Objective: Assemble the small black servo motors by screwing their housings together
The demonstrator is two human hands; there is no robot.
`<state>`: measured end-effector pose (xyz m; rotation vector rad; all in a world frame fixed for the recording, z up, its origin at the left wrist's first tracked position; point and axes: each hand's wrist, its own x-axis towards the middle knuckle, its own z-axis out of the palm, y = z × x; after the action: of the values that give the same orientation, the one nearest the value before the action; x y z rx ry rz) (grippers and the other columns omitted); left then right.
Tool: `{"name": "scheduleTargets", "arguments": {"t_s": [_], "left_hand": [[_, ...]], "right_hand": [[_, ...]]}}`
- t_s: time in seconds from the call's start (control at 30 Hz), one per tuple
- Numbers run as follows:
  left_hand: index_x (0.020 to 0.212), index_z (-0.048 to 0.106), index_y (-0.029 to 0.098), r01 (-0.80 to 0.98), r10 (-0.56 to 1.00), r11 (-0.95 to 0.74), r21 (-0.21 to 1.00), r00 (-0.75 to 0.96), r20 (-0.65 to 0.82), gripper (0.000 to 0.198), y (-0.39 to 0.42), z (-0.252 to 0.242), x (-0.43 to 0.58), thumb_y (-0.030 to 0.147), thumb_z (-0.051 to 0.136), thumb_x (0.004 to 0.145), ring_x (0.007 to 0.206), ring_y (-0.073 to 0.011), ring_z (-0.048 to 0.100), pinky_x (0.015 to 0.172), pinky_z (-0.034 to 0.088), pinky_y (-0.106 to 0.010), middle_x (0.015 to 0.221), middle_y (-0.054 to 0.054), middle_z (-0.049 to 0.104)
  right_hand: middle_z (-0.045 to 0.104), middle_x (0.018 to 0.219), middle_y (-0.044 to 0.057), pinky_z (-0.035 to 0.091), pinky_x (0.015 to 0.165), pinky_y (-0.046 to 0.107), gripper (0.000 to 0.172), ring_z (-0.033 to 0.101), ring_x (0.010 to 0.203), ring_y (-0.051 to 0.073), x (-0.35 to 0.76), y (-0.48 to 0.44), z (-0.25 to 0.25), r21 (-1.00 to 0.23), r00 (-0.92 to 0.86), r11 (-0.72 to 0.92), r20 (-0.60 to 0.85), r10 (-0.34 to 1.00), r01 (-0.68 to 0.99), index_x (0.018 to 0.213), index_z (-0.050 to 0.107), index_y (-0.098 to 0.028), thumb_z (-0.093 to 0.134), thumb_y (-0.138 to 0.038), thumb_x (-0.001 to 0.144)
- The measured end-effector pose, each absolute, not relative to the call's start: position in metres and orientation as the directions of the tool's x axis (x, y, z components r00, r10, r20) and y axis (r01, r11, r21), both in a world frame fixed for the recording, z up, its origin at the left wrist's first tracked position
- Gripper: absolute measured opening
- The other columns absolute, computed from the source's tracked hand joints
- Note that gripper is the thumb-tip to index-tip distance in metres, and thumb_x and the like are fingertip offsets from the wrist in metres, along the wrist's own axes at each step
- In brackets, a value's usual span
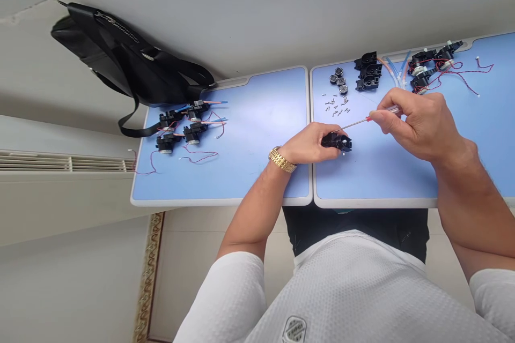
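My left hand (311, 143), with a gold watch at its wrist, is closed around a small black plastic housing (337, 142) above the right-hand table. In my right hand (416, 120) is a screwdriver (356, 123) with a clear handle and a red collar. Its thin shaft slants down to the left, and the tip ends at the housing beside my left fingers. Whether the tip sits in a screw is hidden. Behind the housing lie several loose screws (337, 106) and several small round black-and-silver parts (338, 80).
Black plastic shells (368, 72) and wired black assemblies (422, 72) with red wires and coloured tubes lie at the back right. More wired assemblies (195, 131) stand on the left table beside a black bag (132, 64). A seam (310, 118) separates the tables.
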<state>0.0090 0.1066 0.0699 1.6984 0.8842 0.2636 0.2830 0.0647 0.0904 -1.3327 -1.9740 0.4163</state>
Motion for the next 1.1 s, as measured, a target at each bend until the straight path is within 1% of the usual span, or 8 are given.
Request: {"name": "scheduleTargets", "arguments": {"t_s": [0.17, 0.33, 0.5, 0.57, 0.7, 0.8, 0.9, 1.1], "left_hand": [[0.106, 0.082, 0.016, 0.412, 0.671, -0.061, 0.909, 0.691, -0.269, 0.036, 0.106, 0.070, 0.010, 0.027, 0.076, 0.073, 0.069, -0.0126, 0.056, 0.065, 0.044, -0.026, 0.078, 0.001, 0.070], [0.106, 0.082, 0.016, 0.422, 0.667, -0.081, 0.903, 0.696, -0.266, 0.035, 0.107, 0.069, 0.010, 0.028, 0.076, 0.074, 0.068, -0.0130, 0.057, 0.064, 0.044, -0.026, 0.077, 0.001, 0.070], [0.106, 0.082, 0.016, 0.423, 0.671, -0.096, 0.901, 0.696, -0.255, 0.034, 0.107, 0.068, 0.010, 0.028, 0.076, 0.074, 0.068, -0.0131, 0.057, 0.064, 0.044, -0.026, 0.077, 0.001, 0.070], [0.105, 0.082, 0.017, 0.422, 0.669, -0.087, 0.903, 0.696, -0.260, 0.034, 0.107, 0.069, 0.010, 0.028, 0.076, 0.074, 0.067, -0.0128, 0.056, 0.064, 0.044, -0.026, 0.076, 0.002, 0.069], [0.107, 0.082, 0.016, 0.420, 0.665, -0.077, 0.904, 0.698, -0.267, 0.036, 0.105, 0.071, 0.011, 0.027, 0.076, 0.073, 0.069, -0.0130, 0.057, 0.064, 0.045, -0.026, 0.078, 0.001, 0.070], [0.108, 0.083, 0.016, 0.416, 0.662, -0.083, 0.906, 0.702, -0.261, 0.036, 0.105, 0.071, 0.011, 0.026, 0.076, 0.073, 0.068, -0.0130, 0.058, 0.065, 0.046, -0.026, 0.077, 0.001, 0.070], [0.108, 0.083, 0.016, 0.411, 0.663, -0.093, 0.907, 0.705, -0.252, 0.035, 0.105, 0.070, 0.011, 0.026, 0.077, 0.074, 0.069, -0.0134, 0.059, 0.065, 0.047, -0.026, 0.079, 0.000, 0.072], [0.109, 0.083, 0.016, 0.411, 0.661, -0.089, 0.907, 0.706, -0.255, 0.037, 0.105, 0.069, 0.010, 0.026, 0.076, 0.074, 0.069, -0.0130, 0.058, 0.065, 0.046, -0.026, 0.080, 0.000, 0.073]], "right_hand": [[0.084, 0.099, 0.002, 0.066, 0.074, 0.043, 0.021, 0.084, 0.087, 0.028, 0.276, 0.062, 0.100, -0.710, -0.280, 0.458, 0.363, 0.889, 0.535, 0.114, 0.073, -0.031, 0.073, -0.051, 0.106], [0.081, 0.082, 0.000, 0.062, 0.069, 0.041, 0.026, 0.083, 0.082, 0.028, 0.279, 0.062, 0.098, -0.676, -0.280, 0.461, 0.367, 0.887, 0.575, 0.099, 0.072, -0.033, 0.072, -0.057, 0.108], [0.067, 0.059, -0.003, 0.042, 0.054, 0.037, 0.047, 0.061, 0.052, 0.019, 0.285, 0.065, 0.091, -0.577, -0.253, 0.454, 0.397, 0.882, 0.679, 0.081, 0.068, -0.030, 0.069, -0.068, 0.108], [0.066, 0.059, -0.003, 0.042, 0.054, 0.037, 0.047, 0.057, 0.050, 0.017, 0.285, 0.065, 0.091, -0.584, -0.256, 0.460, 0.401, 0.880, 0.669, 0.085, 0.069, -0.028, 0.065, -0.068, 0.111], [0.081, 0.089, 0.002, 0.060, 0.069, 0.040, 0.030, 0.078, 0.076, 0.025, 0.281, 0.063, 0.094, -0.647, -0.268, 0.474, 0.396, 0.878, 0.597, 0.112, 0.075, -0.029, 0.065, -0.058, 0.112], [0.083, 0.099, 0.003, 0.067, 0.078, 0.044, 0.023, 0.084, 0.092, 0.029, 0.280, 0.061, 0.095, -0.669, -0.251, 0.464, 0.395, 0.884, 0.581, 0.117, 0.075, -0.033, 0.070, -0.053, 0.109], [0.081, 0.088, 0.001, 0.064, 0.072, 0.043, 0.020, 0.083, 0.084, 0.028, 0.281, 0.062, 0.092, -0.645, -0.209, 0.460, 0.428, 0.879, 0.610, 0.106, 0.074, -0.034, 0.072, -0.054, 0.108], [0.067, 0.060, -0.003, 0.046, 0.056, 0.038, 0.040, 0.068, 0.055, 0.021, 0.284, 0.065, 0.089, -0.611, -0.194, 0.427, 0.411, 0.891, 0.667, 0.085, 0.067, -0.030, 0.070, -0.061, 0.109]]}}
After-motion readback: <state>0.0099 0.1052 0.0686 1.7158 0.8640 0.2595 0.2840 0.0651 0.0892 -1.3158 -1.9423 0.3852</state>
